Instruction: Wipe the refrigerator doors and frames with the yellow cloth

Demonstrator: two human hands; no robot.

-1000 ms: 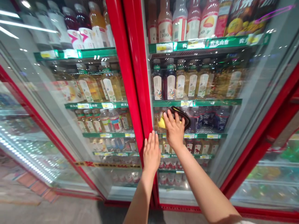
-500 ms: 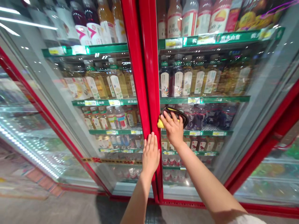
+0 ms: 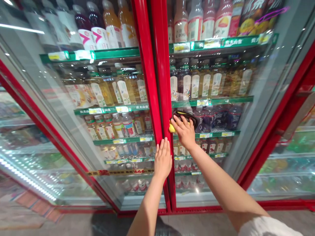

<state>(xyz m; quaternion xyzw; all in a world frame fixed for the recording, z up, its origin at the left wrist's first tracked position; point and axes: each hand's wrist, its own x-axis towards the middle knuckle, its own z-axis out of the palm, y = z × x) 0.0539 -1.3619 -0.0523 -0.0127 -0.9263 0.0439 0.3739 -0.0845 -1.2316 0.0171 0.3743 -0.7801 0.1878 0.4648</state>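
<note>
My left hand (image 3: pixel 163 159) lies flat on the red door frame (image 3: pixel 157 108), its fingers straight and close together, with nothing in it. Higher up and to the right, my right hand (image 3: pixel 185 132) holds a folded dark and yellow cloth (image 3: pixel 190 118) against the glass door (image 3: pixel 209 193) of a drinks cooler. Its fingers are spread over the cloth, and the yellow side shows at the lower left. A faint reflection of the hand and cloth shows in the glass just above.
Behind the glass, bottles (image 3: pixel 125 85) stand in rows on shelves with green edge strips (image 3: pixel 211 42). A printed strip (image 3: pixel 120 172) crosses the left door low down. More lit cooler shelves (image 3: pixel 27 173) stand at the left. Grey floor (image 3: pixel 197 226) runs along the base.
The view has shifted slightly, so both hands appear a little further right. My right hand still presses the cloth near the same spot beside the frame; my left hand stays on the frame.
</note>
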